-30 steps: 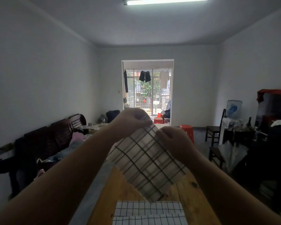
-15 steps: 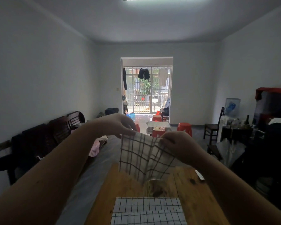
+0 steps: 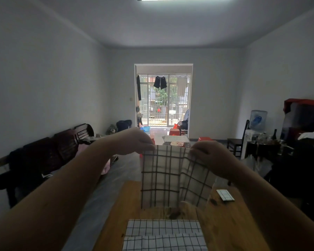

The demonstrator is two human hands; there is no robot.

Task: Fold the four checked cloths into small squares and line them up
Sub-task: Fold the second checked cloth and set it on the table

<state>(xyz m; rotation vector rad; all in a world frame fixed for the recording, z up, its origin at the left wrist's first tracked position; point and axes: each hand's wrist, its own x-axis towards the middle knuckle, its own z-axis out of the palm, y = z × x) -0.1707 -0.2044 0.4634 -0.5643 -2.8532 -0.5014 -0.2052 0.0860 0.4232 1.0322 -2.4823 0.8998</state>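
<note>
Spread wider, thin checked cloth [image 3: 161, 178] (translucent) hangs pinched by left hand [image 3: 134, 142] and right hand [image 3: 213, 157] fingers.

Wooden table [image 3: 127, 201], dark bench [image 3: 49, 151] along left wall, water dispenser [image 3: 257, 120], barred balcony door [image 3: 163, 100]

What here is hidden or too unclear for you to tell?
Head view, the only one:
Fingertips of the left hand and right hand: hidden behind the hands and the top edge of the held cloth.
Flat cloths on the table: cut off by the bottom edge; their number is unclear.
Small checked piece at the right: too small to identify.
</note>
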